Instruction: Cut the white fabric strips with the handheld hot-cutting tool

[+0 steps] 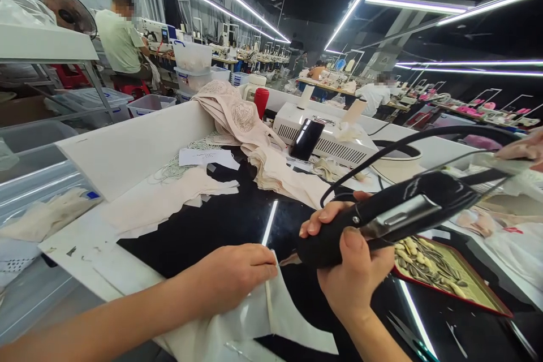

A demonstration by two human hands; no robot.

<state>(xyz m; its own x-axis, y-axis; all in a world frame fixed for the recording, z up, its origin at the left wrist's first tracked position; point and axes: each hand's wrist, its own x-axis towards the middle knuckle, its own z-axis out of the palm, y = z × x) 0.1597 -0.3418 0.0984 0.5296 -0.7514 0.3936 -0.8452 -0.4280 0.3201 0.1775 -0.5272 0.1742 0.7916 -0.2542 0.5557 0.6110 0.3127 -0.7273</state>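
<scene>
My left hand [240, 274] is closed in a pinch on the upper edge of a cream fabric piece [292, 317]. The cloth hangs down toward me over the glossy black tabletop, a narrow strip running along it. My right hand [356, 271] wraps around a black corded hand tool [407, 209] with a silver metal lever on its side. The tool slants up to the right, its thick end toward my left hand. What its tip does is hard to make out. Below it lies a red-rimmed tray [487, 288] of seeds and peanuts.
Scissors [409, 334] lie at the lower right. Cream fabric pieces [280, 172], a lace bra [233, 110], a phone [307, 138] and a white machine box [326, 130] stand behind. Another hand [524, 150] shows at the right edge. A person [121, 39] sits back left.
</scene>
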